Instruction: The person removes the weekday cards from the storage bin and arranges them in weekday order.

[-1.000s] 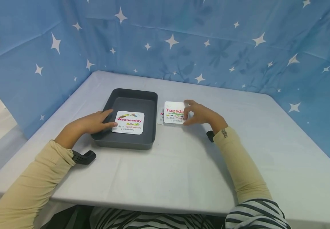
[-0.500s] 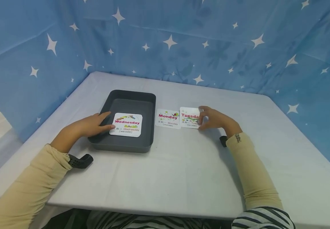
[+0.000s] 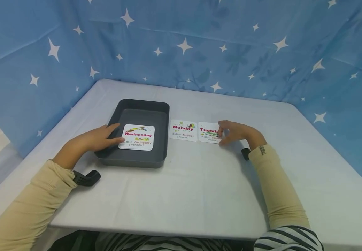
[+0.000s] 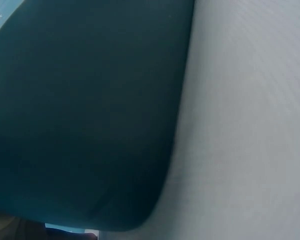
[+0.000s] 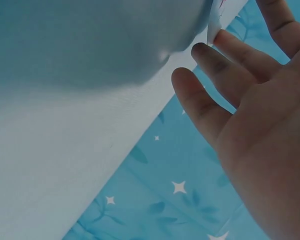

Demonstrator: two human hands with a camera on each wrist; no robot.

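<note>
My right hand [image 3: 240,133] pinches the right edge of a square white Tuesday card [image 3: 208,132], low over the table. In the right wrist view, a sliver of that card [image 5: 216,22] shows at the fingertips. Just left of it lies the Monday card [image 3: 183,130], face up. A Wednesday card [image 3: 137,137] tops a small stack inside a dark grey tray [image 3: 130,162]. My left hand [image 3: 97,138] reaches over the tray's left wall, fingers extended, its thumb tip at the Wednesday card's left edge. The tray's outer side [image 4: 85,110] fills much of the left wrist view.
A white cloth covers the table [image 3: 181,195]. Blue curtains [image 3: 199,45] with white stars hang behind it and along its sides. Black wrist mounts [image 3: 87,178] sit under both wrists.
The right hand has moved the Tuesday card rightward off the Monday card, then slightly down beside it. The left hand has stayed by the Wednesday card.
</note>
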